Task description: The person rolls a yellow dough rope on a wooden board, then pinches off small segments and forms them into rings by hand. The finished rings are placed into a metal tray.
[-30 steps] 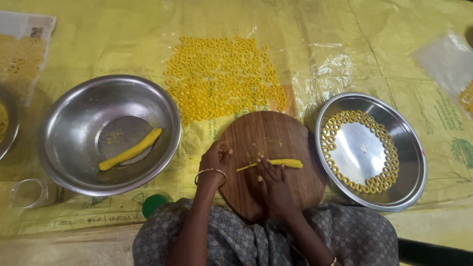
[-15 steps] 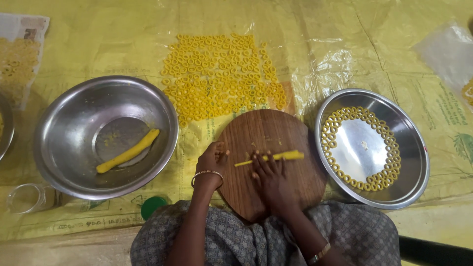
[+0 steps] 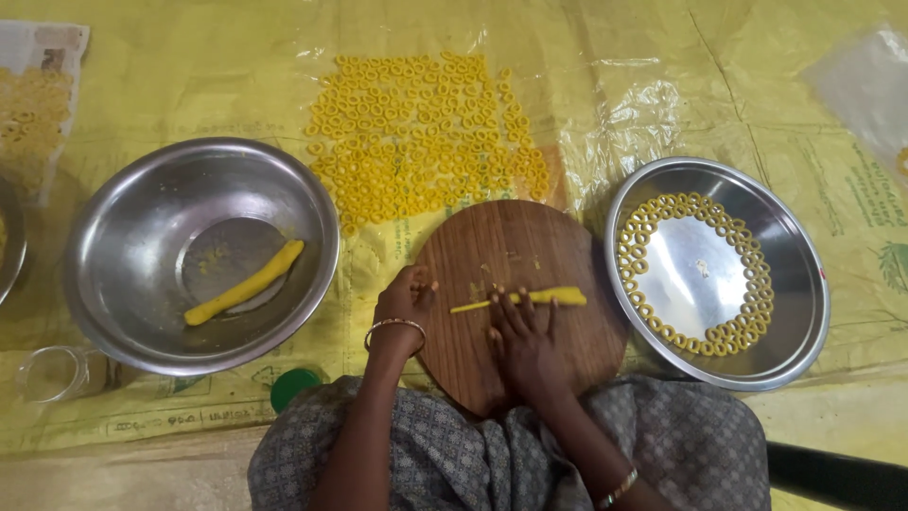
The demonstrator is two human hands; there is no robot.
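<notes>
Head view looks straight down on a thin yellow dough rope point(image 3: 520, 299) lying across the middle of a round wooden board point(image 3: 515, 255); the right hand point(image 3: 522, 345) lies flat and open on it, fingers spread, fingertips pressing the rope from the 6 o'clock side; the rope's thicker end sticks out toward 3 o'clock, its thin end toward 9 o'clock. The left hand point(image 3: 405, 305) rests at the board's 9 o'clock edge, fingers loosely curled on the rim, holding nothing that shows; a thin bangle circles that wrist.

At 12 o'clock from the board, a wide patch of small yellow dough rings point(image 3: 421, 132) lies spread on a yellow plastic sheet point(image 3: 662, 85) that covers the surface; at 3 o'clock, just beside the board, sits a steel plate point(image 3: 804, 312) with more rings laid in curved rows round its inner edge; at 9 o'clock, apart from the board, a steel bowl point(image 3: 142, 208) holds one thicker yellow dough roll point(image 3: 244, 282), lying slantwise; a green cap point(image 3: 293, 386) shows near the bowl's lower rim, at the board's 8 o'clock.
</notes>
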